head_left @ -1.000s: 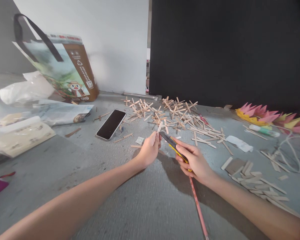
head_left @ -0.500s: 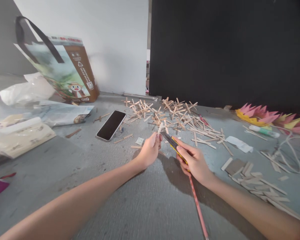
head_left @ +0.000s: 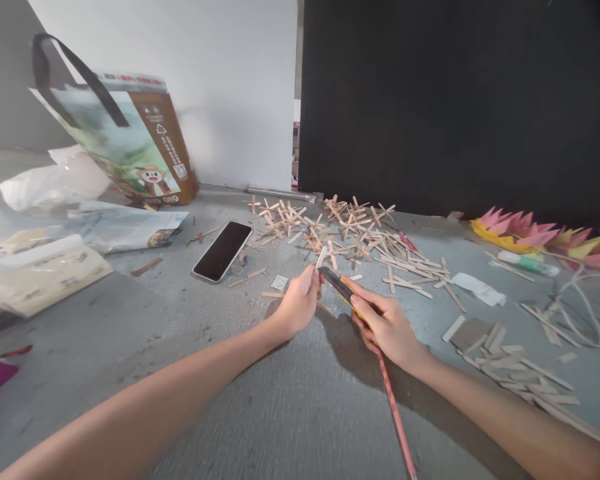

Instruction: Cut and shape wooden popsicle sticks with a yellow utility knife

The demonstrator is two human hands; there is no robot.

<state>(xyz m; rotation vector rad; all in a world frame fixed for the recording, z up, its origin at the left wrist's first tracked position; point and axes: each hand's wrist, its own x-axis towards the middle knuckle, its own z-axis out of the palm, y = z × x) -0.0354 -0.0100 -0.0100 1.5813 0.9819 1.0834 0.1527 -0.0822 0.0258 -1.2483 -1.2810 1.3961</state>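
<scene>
Near the middle of the grey table, my left hand pinches a small pale wooden stick that points upward. My right hand is wrapped round a yellow and black utility knife. The knife's tip is right beside the stick, just above my left fingertips; whether they touch is too small to tell. A pink patterned cord or rod runs from below my right hand toward the front edge. Beyond my hands lies a pile of wooden sticks, many of them crossed.
A black phone lies left of my hands. Farther left are a printed bag and plastic packaging. At the right are loose sticks, a green glue tube, a white cable and pink-yellow paper petals.
The knife and my right fingers have shifted slightly up and left, bringing the knife tip closer to the stick. My left hand stays nearly still.
</scene>
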